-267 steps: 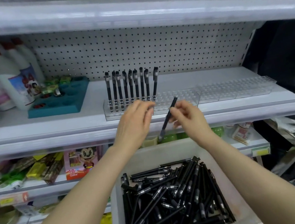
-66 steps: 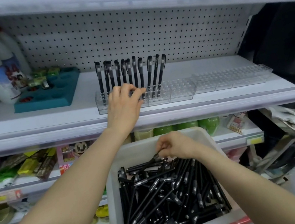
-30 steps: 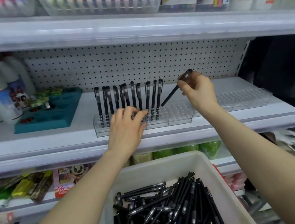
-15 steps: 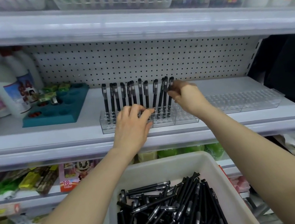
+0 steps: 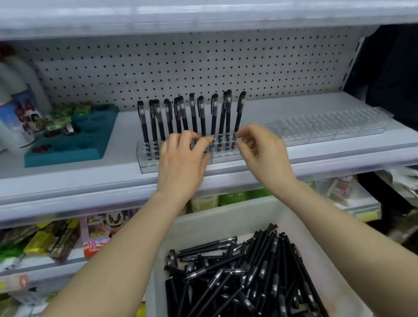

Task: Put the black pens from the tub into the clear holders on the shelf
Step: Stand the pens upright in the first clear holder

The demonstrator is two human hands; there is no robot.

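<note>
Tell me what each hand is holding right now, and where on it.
Nothing is held. The right hand is empty, fingers loosely curled beside the clear holder. The left hand rests its fingers on the holder's top.

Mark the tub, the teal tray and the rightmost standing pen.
tub [image 5: 226,217]: head view, back wall.
teal tray [image 5: 69,157]: head view, front edge.
rightmost pen [image 5: 239,113]: head view, mid barrel.
</note>
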